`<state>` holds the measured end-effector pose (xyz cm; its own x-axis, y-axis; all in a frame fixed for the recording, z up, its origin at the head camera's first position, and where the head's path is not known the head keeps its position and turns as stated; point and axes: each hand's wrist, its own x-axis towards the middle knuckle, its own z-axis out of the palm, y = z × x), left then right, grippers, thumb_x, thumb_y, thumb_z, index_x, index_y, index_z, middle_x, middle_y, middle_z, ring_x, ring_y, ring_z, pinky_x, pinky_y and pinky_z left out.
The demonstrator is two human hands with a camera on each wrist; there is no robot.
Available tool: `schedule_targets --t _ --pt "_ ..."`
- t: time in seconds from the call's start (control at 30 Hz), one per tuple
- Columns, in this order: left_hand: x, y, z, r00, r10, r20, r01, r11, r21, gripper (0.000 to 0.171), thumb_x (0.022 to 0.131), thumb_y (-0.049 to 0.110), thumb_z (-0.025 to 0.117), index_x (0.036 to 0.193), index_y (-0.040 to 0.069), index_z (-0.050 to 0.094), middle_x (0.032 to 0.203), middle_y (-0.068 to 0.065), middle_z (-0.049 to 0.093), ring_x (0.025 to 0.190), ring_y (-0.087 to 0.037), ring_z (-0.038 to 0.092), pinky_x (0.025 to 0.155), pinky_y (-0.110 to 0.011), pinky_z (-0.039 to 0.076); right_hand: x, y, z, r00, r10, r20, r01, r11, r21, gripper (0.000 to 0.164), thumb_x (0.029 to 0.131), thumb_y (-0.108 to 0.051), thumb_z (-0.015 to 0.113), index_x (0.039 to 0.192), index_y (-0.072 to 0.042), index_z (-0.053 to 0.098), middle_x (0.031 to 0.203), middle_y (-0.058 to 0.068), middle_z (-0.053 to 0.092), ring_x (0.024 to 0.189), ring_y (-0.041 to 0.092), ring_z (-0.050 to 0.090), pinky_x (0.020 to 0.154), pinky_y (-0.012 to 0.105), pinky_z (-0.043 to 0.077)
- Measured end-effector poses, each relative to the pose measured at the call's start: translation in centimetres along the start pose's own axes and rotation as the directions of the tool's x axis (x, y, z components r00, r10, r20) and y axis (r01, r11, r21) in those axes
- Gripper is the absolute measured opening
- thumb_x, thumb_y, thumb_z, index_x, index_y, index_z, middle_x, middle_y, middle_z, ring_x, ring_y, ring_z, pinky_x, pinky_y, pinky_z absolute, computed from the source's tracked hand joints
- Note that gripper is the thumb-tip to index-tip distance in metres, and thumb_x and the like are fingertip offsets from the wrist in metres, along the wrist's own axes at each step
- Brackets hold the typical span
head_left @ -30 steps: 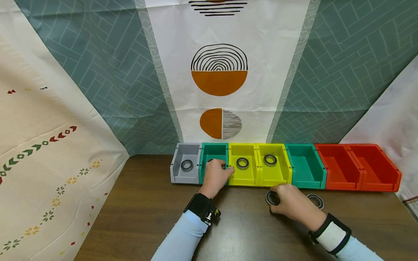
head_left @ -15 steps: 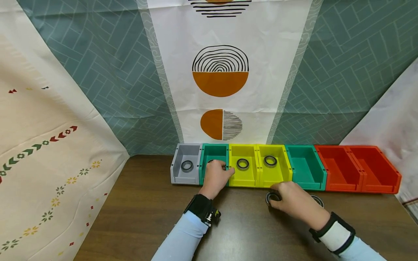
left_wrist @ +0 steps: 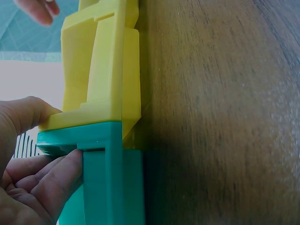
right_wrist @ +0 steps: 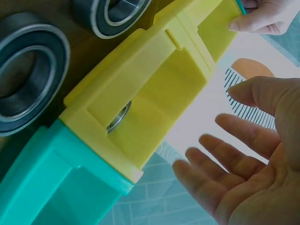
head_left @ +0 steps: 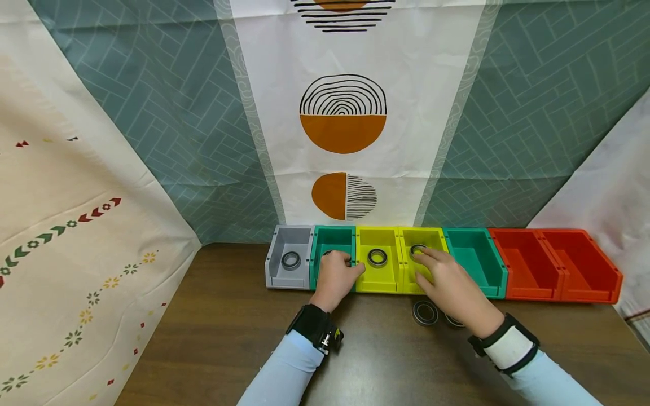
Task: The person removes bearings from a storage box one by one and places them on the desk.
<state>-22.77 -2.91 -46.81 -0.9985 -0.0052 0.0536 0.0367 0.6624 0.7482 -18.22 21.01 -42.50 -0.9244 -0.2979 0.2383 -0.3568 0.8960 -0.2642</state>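
Observation:
My left hand point(head_left: 335, 277) pinches the side wall where the left teal bin point(head_left: 333, 237) meets a yellow bin point(head_left: 377, 235). In the left wrist view its thumb lies over the yellow edge and its fingers reach into the teal bin. My right hand point(head_left: 453, 286) hovers with spread fingers over the second yellow bin point(head_left: 424, 234), holding nothing. Beneath its fingertips a ball bearing point(head_left: 413, 249) shows partly in that bin. Two ball bearings lie on the table in front: one bearing point(head_left: 416, 313) in full view, the other bearing point(head_left: 453, 321) half hidden under the right wrist.
A grey bin point(head_left: 289, 281) at the left end holds a bearing point(head_left: 284, 261), and the first yellow bin holds another bearing point(head_left: 370, 258). Further right stand a teal bin point(head_left: 474, 254) and two red bins point(head_left: 523, 259). A patterned cloth point(head_left: 401, 113) hangs behind the row.
My right hand has let go of a bearing on the table and risen over the second yellow bin. The other table bearing now lies further left, close to it. My left hand has stayed put.

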Motion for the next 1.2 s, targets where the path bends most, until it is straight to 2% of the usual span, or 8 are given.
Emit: schedule_targets --t 0.17,0.37,0.53,0.7,0.93,1.07,1.2 --pt "-0.1 0.1 -0.1 1.0 0.0 0.002 0.0 1.0 -0.014 0.028 0.079 0.031 0.069 0.091 0.007 0.071 0.072 0.0 0.059 0.064 -0.011 0.054 0.051 -0.02 0.046 1.0 -0.1 0.5 1.0 0.007 -0.018 -0.007 1.0 -0.01 0.046 0.086 -0.024 0.063 0.126 -0.002 0.055 0.135 0.021 0.048 0.124 0.037 0.045 0.096 0.056 0.041" --pt "-0.2 0.1 -0.2 1.0 -0.001 0.012 0.001 1.0 -0.028 0.029 0.08 0.03 0.069 0.094 0.006 0.071 0.074 0.0 0.06 0.064 -0.01 0.055 0.051 -0.02 0.046 2.1 -0.1 1.4 0.998 0.061 0.011 -0.061 0.998 -0.022 0.05 0.087 -0.023 0.062 0.129 0.002 0.052 0.138 0.025 0.043 0.126 0.04 0.042 0.098 0.057 0.039" --pt "-0.1 0.0 -0.2 1.0 -0.001 0.004 0.002 1.0 -0.023 0.025 0.079 0.03 0.069 0.089 0.007 0.071 0.071 -0.001 0.06 0.061 -0.01 0.055 0.049 -0.02 0.045 3.4 0.2 2.1 0.996 0.085 0.022 -0.085 0.996 -0.024 0.049 0.086 -0.018 0.062 0.129 0.004 0.051 0.136 0.028 0.043 0.125 0.042 0.042 0.1 0.056 0.038" --pt "0.0 0.0 -0.2 1.0 0.001 0.008 0.0 1.0 -0.021 0.027 0.079 0.031 0.069 0.091 0.006 0.071 0.071 0.0 0.06 0.061 -0.01 0.055 0.049 -0.02 0.045 4.5 0.6 2.5 0.996 0.086 0.027 -0.086 0.996 -0.021 0.046 0.086 -0.014 0.061 0.127 0.006 0.052 0.134 0.03 0.045 0.125 0.044 0.042 0.1 0.056 0.037" --pt "0.0 0.1 -0.3 1.0 -0.013 0.015 0.013 1.0 -0.026 0.03 0.08 0.032 0.069 0.096 0.006 0.071 0.075 0.001 0.061 0.064 -0.01 0.057 0.053 -0.019 0.048 5.2 0.8 2.8 0.987 0.129 0.092 -0.124 0.991 -0.055 0.043 0.091 -0.018 0.056 0.126 0.006 0.052 0.135 0.03 0.043 0.127 0.044 0.041 0.103 0.056 0.034" --pt "0.0 0.1 -0.3 1.0 0.002 0.01 -0.001 1.0 -0.022 0.027 0.08 0.031 0.069 0.091 0.007 0.071 0.07 0.0 0.059 0.061 -0.01 0.055 0.05 -0.02 0.046 5.4 0.9 3.0 0.976 0.168 0.137 -0.161 0.985 -0.063 0.044 0.092 -0.019 0.054 0.129 0.006 0.049 0.138 0.031 0.04 0.129 0.045 0.038 0.105 0.057 0.031" --pt "0.0 0.0 -0.1 1.0 0.027 -0.001 -0.027 1.0 0.002 0.023 0.079 0.031 0.069 0.082 0.009 0.069 0.065 0.001 0.056 0.057 -0.009 0.052 0.046 -0.02 0.042 5.7 1.2 3.4 0.973 0.173 0.155 -0.165 0.984 -0.061 0.045 0.092 -0.019 0.053 0.13 0.005 0.048 0.136 0.03 0.042 0.128 0.045 0.038 0.106 0.056 0.031"
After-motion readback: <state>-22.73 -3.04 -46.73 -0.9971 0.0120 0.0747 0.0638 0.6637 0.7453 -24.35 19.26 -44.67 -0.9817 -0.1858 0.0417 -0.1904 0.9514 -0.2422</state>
